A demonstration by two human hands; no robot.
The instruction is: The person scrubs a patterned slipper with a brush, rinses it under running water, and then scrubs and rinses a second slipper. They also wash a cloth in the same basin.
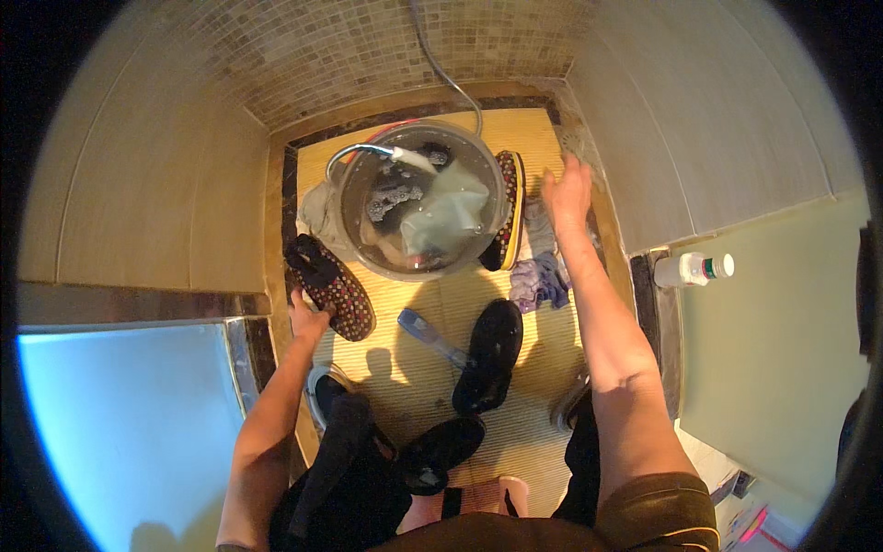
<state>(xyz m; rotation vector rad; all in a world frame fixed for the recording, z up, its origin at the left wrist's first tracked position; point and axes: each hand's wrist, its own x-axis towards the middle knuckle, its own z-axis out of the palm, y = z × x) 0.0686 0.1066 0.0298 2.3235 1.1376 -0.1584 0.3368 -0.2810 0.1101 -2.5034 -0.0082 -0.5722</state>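
Note:
My left hand (309,319) grips a dotted cloth shoe (341,293) by its side, left of a round basin (355,255). Water, suds and a pale cloth (448,207) lie in the basin, and a shower head (414,160) rests over its rim. My right hand (571,190) reaches down near the right wall with fingers apart, holding nothing visible. Between it and the basin, a second dotted shoe (512,207) leans on its side against the basin. A blue-handled brush (428,332) lies partly under a black shoe (488,355); another black shoe (441,448) is nearer me.
Crumpled purple cloth (541,281) lies on the yellow ribbed floor (407,293). Greyish cloth (321,214) is left of the basin. A metal hose (441,69) hangs behind. A bottle (690,269) is at the right ledge. Walls stand close on both sides.

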